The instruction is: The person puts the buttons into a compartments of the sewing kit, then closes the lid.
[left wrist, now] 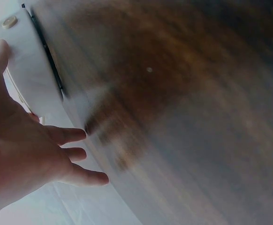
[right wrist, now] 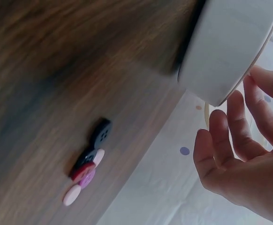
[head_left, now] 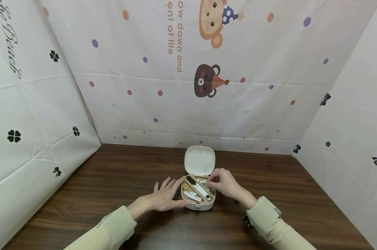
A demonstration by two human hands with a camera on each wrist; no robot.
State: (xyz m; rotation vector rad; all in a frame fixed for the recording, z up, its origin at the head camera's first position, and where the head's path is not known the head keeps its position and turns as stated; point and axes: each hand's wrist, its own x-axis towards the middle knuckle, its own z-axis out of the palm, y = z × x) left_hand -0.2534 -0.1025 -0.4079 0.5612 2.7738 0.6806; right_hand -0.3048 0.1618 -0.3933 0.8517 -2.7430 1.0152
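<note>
Wooden table (head_left: pixel 113 194) amid printed sheets (head_left: pixel 244 104)

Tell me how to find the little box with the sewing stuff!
Look at the brown wooden table. Between the left hand and right hand sits a small white box; its rounded lid stands open.

Both hands (head_left: pixel 163 198) (head_left: pixel 226 184) at open white sewing box (head_left: pixel 198 205) w/ raised lid.
</note>
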